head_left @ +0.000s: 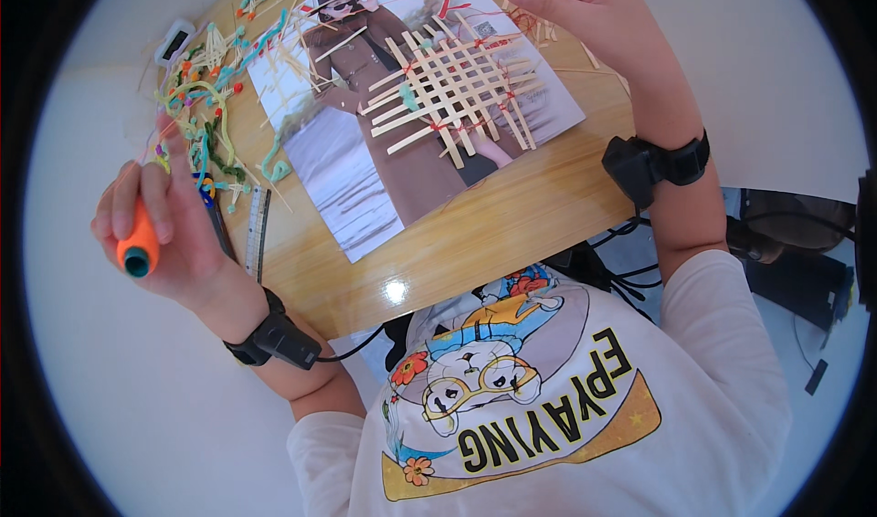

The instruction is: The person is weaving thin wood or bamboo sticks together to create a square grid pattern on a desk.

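Observation:
At the left, raised beside the table edge, my left hand [178, 229] has its fingers curled round an orange-handled tool [139, 237] with a dark green, hollow-looking end; its working tip does not show. My right hand [585, 10] is at the top right, thumb and fingers bent toward each other near the far right corner of a magazine [365, 216]. Its fingertips are partly cut off by the picture's edge, and what they pinch cannot be made out. Between the hands, on the magazine, lies a woven lattice of pale wooden strips [448, 88], with red thread at several crossings.
Tangled coloured yarn and small stick pieces [215, 106] cover the table's left side, near a metal ruler [258, 229]. A small white device [174, 42] stands at the far left. Red thread and thin strips [539, 28] lie by my right hand. The wooden table [402, 279] has a curved near edge.

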The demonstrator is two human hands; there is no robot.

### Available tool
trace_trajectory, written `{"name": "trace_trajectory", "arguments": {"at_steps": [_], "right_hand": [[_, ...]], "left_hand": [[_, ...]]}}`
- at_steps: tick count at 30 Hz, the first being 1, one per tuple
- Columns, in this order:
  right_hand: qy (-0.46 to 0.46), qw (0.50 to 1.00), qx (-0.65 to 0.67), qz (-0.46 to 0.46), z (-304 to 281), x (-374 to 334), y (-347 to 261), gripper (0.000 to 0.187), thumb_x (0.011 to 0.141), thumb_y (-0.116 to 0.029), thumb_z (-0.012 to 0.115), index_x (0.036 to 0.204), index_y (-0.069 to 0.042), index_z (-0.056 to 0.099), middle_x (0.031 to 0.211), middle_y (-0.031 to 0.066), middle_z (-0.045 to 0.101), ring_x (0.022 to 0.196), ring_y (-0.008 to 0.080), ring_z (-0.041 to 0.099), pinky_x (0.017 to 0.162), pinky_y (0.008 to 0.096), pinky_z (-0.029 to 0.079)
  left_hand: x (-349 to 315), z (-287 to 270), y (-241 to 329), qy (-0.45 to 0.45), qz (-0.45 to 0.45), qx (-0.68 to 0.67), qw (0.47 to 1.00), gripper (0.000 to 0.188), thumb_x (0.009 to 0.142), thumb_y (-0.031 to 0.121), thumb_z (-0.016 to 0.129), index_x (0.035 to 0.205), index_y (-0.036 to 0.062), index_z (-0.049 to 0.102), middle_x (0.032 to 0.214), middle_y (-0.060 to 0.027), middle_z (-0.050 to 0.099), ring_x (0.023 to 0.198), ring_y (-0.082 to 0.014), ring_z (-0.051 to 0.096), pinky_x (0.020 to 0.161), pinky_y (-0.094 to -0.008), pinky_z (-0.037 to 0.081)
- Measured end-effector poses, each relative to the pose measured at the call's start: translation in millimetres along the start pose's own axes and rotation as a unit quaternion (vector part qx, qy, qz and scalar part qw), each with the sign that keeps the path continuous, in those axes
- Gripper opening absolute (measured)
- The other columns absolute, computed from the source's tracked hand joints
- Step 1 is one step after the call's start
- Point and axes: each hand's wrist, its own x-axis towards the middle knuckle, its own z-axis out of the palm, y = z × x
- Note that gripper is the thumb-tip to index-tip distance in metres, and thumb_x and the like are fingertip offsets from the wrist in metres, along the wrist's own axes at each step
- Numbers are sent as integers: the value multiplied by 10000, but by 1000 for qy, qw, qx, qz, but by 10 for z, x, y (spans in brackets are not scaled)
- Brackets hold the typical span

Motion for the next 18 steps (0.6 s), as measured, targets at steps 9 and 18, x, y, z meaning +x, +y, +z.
{"name": "trace_trajectory", "arguments": {"at_steps": [9, 18], "right_hand": [[14, 1000, -7, -12, -292, -113, -64, 110, 893, -84, 654, 933, 15, 679, 836, 51, 674, 736, 89, 590, 678, 216, 489], [-94, 991, 89, -39, -278, -161, 75, 96, 913, -89, 643, 947, 0, 654, 816, 24, 634, 708, 83, 574, 642, 214, 481]], "left_hand": [[-142, 102, 613, -8, 130, -150, 980, 194, 799, -6, 567, 628, 84, 571, 623, -17, 559, 457, -140, 458, 1188, -478, 200], [-454, 164, 975, -28, 172, -166, 971, 158, 803, -15, 569, 663, 59, 576, 664, -47, 578, 468, -136, 458, 827, -347, 439]]}}
